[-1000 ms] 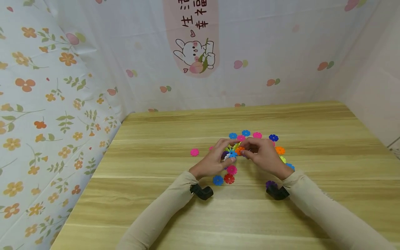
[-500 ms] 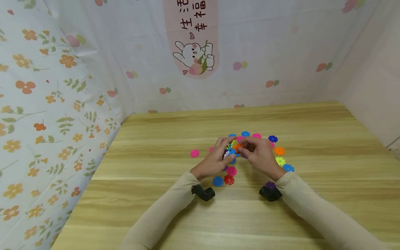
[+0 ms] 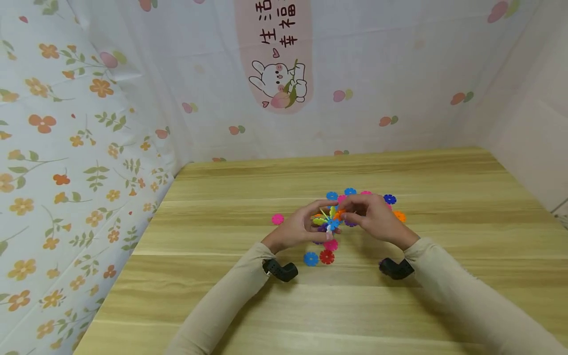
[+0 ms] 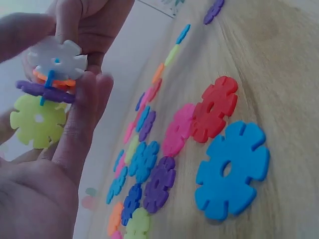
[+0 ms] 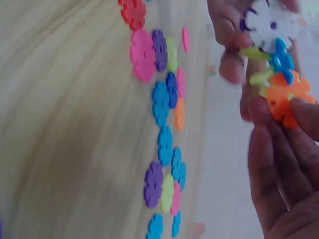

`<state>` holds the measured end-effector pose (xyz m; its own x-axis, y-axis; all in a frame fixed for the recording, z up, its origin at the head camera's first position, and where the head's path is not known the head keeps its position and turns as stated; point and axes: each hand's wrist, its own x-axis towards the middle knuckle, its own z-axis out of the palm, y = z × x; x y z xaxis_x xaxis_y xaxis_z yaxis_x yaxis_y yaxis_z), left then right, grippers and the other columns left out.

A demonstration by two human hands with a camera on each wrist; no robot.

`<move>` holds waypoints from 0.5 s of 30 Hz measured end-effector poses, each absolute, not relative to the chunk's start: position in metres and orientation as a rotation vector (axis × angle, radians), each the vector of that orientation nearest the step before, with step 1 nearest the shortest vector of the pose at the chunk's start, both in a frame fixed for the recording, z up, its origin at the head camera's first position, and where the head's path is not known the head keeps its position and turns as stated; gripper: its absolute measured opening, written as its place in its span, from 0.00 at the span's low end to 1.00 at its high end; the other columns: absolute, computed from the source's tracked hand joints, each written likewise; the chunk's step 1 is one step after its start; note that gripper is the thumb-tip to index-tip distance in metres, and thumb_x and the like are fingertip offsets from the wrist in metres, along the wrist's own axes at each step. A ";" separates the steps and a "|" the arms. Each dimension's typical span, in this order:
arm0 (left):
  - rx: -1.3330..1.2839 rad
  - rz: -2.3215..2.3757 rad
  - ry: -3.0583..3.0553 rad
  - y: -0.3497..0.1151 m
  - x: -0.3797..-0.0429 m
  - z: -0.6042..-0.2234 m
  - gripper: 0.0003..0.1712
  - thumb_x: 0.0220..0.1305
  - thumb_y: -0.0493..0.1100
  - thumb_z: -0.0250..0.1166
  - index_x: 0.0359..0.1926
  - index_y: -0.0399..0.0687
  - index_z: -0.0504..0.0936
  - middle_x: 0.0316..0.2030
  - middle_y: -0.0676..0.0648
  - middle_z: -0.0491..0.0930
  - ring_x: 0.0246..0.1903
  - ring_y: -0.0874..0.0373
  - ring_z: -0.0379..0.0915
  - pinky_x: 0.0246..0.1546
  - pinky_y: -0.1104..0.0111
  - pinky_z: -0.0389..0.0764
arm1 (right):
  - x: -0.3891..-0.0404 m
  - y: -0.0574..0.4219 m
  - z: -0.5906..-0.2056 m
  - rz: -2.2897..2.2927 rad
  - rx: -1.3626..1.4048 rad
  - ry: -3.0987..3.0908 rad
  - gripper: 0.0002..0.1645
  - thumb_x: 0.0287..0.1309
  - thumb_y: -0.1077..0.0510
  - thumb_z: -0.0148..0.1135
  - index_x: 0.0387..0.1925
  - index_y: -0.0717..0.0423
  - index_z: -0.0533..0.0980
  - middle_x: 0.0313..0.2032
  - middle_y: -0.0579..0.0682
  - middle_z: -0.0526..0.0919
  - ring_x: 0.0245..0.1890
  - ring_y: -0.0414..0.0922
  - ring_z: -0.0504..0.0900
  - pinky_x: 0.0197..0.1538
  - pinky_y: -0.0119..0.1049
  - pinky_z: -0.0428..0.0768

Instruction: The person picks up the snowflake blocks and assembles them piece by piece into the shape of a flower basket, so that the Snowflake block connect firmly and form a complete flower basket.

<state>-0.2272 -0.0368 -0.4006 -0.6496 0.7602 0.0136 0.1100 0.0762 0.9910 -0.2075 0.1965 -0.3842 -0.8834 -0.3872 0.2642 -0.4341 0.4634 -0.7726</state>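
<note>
My left hand (image 3: 295, 228) holds a small cluster of interlocking plastic snowflake discs between thumb and fingers. In it, the left wrist view shows a white disc (image 4: 57, 59), a purple disc (image 4: 46, 92) seen edge-on and a yellow-green disc (image 4: 38, 120). A blue disc (image 5: 282, 60) sits at the middle of the cluster in the right wrist view. Thumb and fingertips of my right hand (image 3: 377, 219) pinch an orange disc (image 5: 285, 98), right at the blue disc's edge. Both hands are above the table, close together.
Loose discs lie flat around and beneath the hands, among them a blue disc (image 3: 311, 259), a red disc (image 3: 327, 257) and a pink disc (image 3: 277, 219) farther left. The wooden table (image 3: 248, 296) ends at a printed cloth (image 3: 355, 118) behind.
The cluster has turned in my left hand, so its yellow-green discs show more. My left fingers have spread wider around it. The right hand keeps pinching the orange disc.
</note>
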 end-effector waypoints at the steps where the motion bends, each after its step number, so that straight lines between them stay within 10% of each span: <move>1: 0.853 1.614 1.834 -0.037 -0.227 -0.401 0.40 0.65 0.34 0.67 0.74 0.54 0.60 0.65 0.40 0.66 0.57 0.39 0.79 0.51 0.58 0.86 | -0.208 0.198 -0.383 1.387 0.747 -2.656 0.05 0.60 0.68 0.67 0.38 0.59 0.83 0.34 0.54 0.88 0.31 0.52 0.88 0.37 0.38 0.88; 15: 0.771 1.616 1.987 -0.041 -0.226 -0.404 0.37 0.62 0.37 0.70 0.69 0.55 0.65 0.63 0.44 0.66 0.54 0.51 0.76 0.55 0.61 0.83 | -0.203 0.255 -0.364 0.959 0.680 -2.865 0.05 0.58 0.64 0.70 0.36 0.54 0.84 0.34 0.47 0.88 0.33 0.37 0.83 0.36 0.28 0.82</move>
<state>-0.2261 -0.0409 -0.4044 -0.7357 0.6773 -0.0047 0.1337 0.1520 0.9793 -0.2031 0.2549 -0.3638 -0.9026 -0.3922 0.1776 -0.4201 0.7120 -0.5627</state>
